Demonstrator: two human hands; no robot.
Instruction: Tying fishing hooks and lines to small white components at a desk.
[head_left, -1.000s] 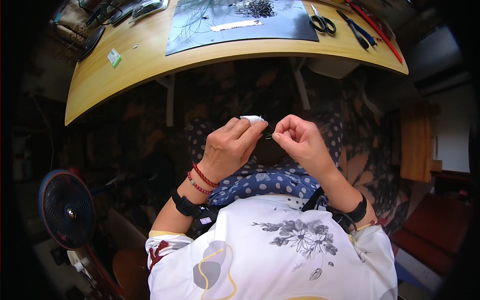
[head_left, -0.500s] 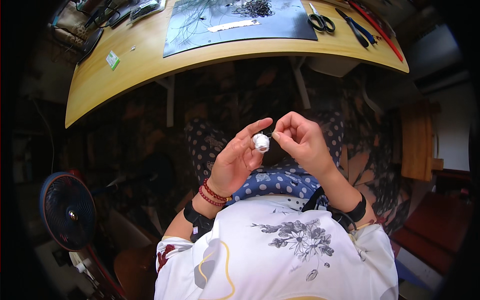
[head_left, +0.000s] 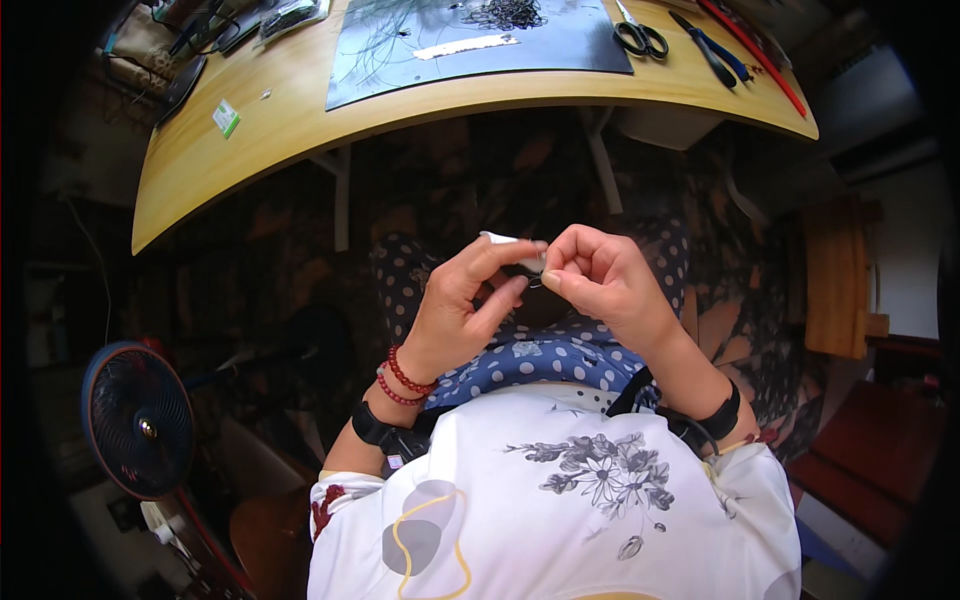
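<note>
Left hand rolls over, so the white piece slips behind its fingers

Half a second ago I see the left hand [head_left: 455,300] with its palm turned up and the white wrapped piece [head_left: 498,238] facing me; now the back of that hand faces my camera and the piece is mostly covered, near the centre of the frame, with white showing above the forefinger and again between forefinger and thumb. That hand holds it, forefinger and thumb standing apart, though I cannot tell which of the hidden fingers bear on it. On the other side, the right hand [head_left: 605,285] keeps its place, thumb and forefinger pinched together on a thin dark strand [head_left: 535,283], just beside the left fingertips.

From my seat far off I also see red bead bracelets [head_left: 408,372] on the left wrist, and polka-dot trousers [head_left: 560,355] below the hands. Across the top of the frame runs a wooden table [head_left: 250,165], bearing a blue-grey mat [head_left: 480,78] with a white strip [head_left: 466,46] and a black tangle [head_left: 505,13] on it. At upper right lie scissors [head_left: 641,40] and dark-handled pliers [head_left: 714,62]; at upper left, a small green-and-white packet [head_left: 226,117]. A round fan [head_left: 140,420] stands at lower left
</note>
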